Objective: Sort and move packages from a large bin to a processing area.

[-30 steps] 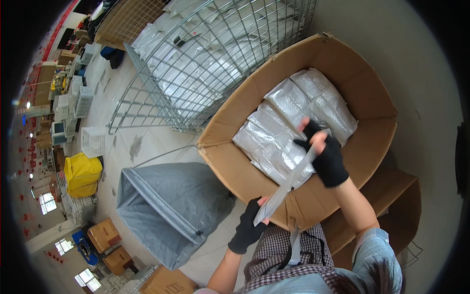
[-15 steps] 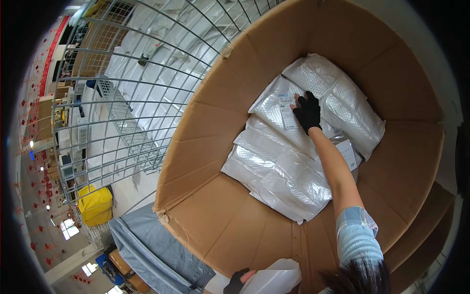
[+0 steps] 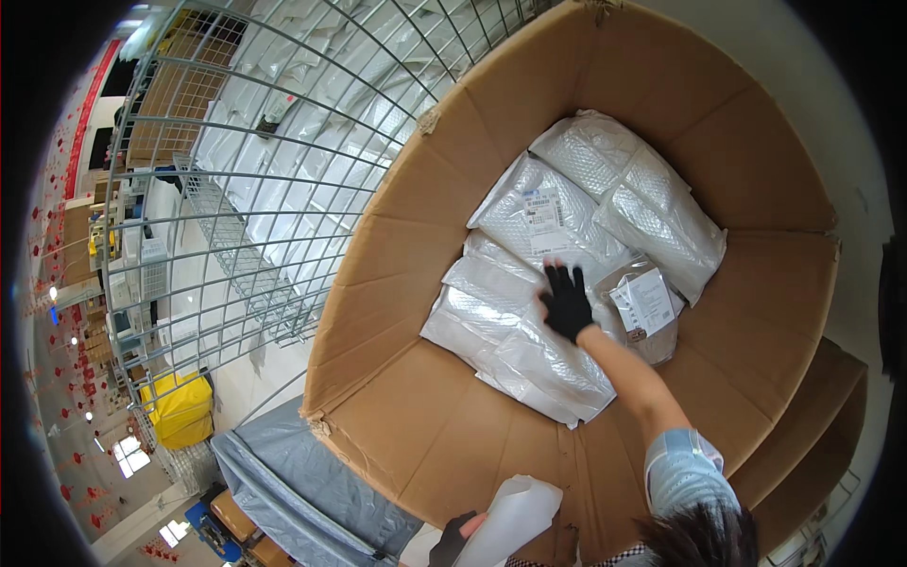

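Inside a large cardboard box point(image 3: 397, 406) lie several silvery-white bubble mailers point(image 3: 652, 217). My right hand point(image 3: 569, 300), in a black fingerless glove, reaches over them with its fingers spread, holding nothing. It is beside the lower-left mailer point(image 3: 510, 331) and below the labelled mailer point(image 3: 515, 203); whether it touches either I cannot tell. Right of this hand is a clear-wrapped packet point(image 3: 647, 302) with a white printed sheet. At the lower edge, my gloved left hand point(image 3: 452, 541) is closed on a smooth white mailer point(image 3: 515, 522), partly cut off by the frame.
Left of the box stands a wire cage point(image 3: 255, 123) heaped with white packages. A grey cover point(image 3: 293, 482) lies at the lower left, near a yellow bag point(image 3: 179, 411). More cardboard point(image 3: 822, 425) stands at the right.
My right hand has moved back toward me and off the labelled mailer, uncovering its label and the clear-wrapped packet. My left hand still grips the white mailer.
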A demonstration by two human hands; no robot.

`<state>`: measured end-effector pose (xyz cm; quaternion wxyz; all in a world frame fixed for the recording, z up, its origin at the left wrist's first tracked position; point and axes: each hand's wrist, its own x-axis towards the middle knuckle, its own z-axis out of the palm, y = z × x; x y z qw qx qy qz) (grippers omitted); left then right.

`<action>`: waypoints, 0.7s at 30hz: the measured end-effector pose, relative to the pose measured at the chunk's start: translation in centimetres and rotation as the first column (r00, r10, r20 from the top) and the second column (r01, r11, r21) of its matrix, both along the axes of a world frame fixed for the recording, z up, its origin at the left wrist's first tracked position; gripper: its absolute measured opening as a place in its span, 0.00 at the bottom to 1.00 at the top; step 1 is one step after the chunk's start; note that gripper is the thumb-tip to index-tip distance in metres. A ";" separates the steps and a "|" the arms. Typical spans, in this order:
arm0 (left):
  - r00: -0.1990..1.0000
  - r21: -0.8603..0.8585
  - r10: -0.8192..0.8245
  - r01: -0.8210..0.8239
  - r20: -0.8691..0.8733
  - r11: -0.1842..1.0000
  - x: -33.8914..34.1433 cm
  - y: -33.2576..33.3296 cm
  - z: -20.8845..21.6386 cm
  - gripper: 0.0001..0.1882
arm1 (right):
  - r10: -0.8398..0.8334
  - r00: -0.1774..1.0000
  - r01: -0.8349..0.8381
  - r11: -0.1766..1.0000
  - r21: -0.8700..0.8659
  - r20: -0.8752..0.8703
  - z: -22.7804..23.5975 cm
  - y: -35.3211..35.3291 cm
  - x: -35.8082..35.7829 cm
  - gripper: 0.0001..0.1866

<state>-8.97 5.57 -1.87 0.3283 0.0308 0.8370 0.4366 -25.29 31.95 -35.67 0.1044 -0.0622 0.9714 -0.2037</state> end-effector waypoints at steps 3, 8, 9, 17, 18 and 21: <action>0.997 -0.002 0.031 -0.031 0.077 1.000 -0.6 -0.1 1.6 0.30 | -0.348 0.928 0.370 0.821 -0.434 0.133 -0.5 -1.9 3.5 0.13; 0.943 0.019 0.178 -0.191 0.283 0.981 -0.6 0.4 3.9 0.33 | 0.186 0.337 0.476 -0.879 0.003 0.923 -3.5 -2.2 -3.2 0.15; 0.954 0.005 0.147 -0.153 0.262 0.988 -0.4 0.4 4.1 0.34 | 0.217 0.398 0.367 -0.928 0.061 0.891 -3.6 -2.4 -4.5 0.14; 0.959 0.124 0.045 -0.082 0.281 0.989 1.5 -0.5 5.4 0.34 | -0.105 0.494 0.224 -0.944 -0.243 0.863 0.5 0.3 -1.6 0.10; 0.977 0.137 0.000 -0.030 0.213 0.990 1.1 -0.1 5.7 0.34 | -0.015 0.523 0.247 -0.955 -0.168 0.852 3.3 -0.8 -0.4 0.08; 0.989 0.201 -0.150 0.144 0.014 0.969 -0.3 1.0 6.5 0.36 | -0.017 0.561 0.446 -0.836 -0.319 0.828 12.6 -3.0 5.4 0.19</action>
